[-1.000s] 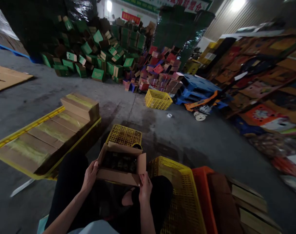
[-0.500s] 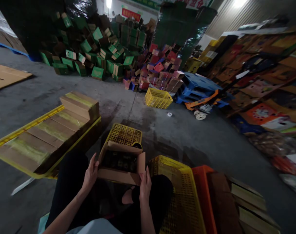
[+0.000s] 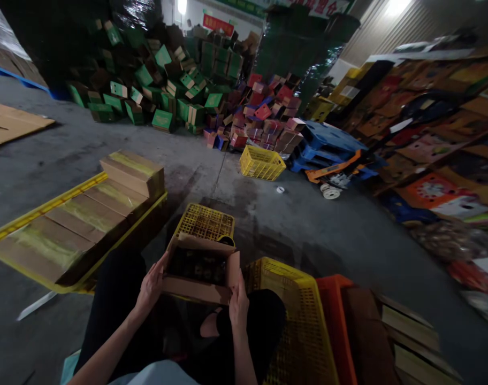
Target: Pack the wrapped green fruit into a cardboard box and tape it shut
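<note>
An open cardboard box (image 3: pixel 196 289) sits between my knees on an upturned yellow plastic crate (image 3: pixel 207 219). Dark, rounded items (image 3: pixel 199 266) lie inside it; the dim light hides their kind. My left hand (image 3: pixel 151 283) is pressed to the box's left side, fingers along the wall. On the opposite side, my right hand (image 3: pixel 238 303) grips the right wall near the front corner. A round black thing (image 3: pixel 226 240), perhaps a tape roll, shows just behind the box.
Taped cartons (image 3: pixel 89 216) fill a yellow crate at left. To my right stand a yellow crate (image 3: pixel 292 299), an orange crate (image 3: pixel 336 299) and more cartons (image 3: pixel 412 331). Farther off are another yellow crate (image 3: pixel 262 162), an orange pallet jack (image 3: pixel 336 167) and heaped green boxes (image 3: pixel 162 120).
My left hand's fingers have closed in against the box's left wall. My right hand has shifted slightly along the right side. The box has barely moved.
</note>
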The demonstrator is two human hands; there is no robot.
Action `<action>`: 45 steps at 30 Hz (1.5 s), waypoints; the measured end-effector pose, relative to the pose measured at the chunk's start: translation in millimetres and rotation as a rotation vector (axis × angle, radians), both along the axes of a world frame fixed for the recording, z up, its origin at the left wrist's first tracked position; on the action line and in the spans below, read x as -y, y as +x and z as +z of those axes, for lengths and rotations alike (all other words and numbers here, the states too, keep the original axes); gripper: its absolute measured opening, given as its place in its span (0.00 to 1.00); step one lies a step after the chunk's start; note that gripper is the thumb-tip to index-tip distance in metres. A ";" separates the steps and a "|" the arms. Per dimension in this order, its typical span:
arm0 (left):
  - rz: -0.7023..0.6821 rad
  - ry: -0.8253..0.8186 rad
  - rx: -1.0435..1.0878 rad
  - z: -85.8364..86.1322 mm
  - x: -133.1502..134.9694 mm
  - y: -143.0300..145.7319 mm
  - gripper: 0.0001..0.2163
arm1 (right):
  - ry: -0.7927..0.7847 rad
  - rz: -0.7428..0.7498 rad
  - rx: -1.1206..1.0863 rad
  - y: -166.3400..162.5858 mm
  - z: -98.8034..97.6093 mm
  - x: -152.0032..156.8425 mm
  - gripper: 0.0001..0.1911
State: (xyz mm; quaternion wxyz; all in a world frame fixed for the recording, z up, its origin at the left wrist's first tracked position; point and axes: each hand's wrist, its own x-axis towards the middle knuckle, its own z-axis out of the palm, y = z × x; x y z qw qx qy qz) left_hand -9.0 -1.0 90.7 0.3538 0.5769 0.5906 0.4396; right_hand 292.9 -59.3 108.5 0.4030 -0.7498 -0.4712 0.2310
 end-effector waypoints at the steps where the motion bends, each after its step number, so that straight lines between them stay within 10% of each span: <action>1: 0.000 0.007 -0.010 -1.9 -0.4 -0.7 0.23 | -0.010 0.001 -0.004 1.0 -0.5 -0.3 0.31; 45: -0.108 0.064 -0.056 -2.6 5.4 8.1 0.22 | 0.031 0.082 0.063 -9.3 10.7 0.8 0.29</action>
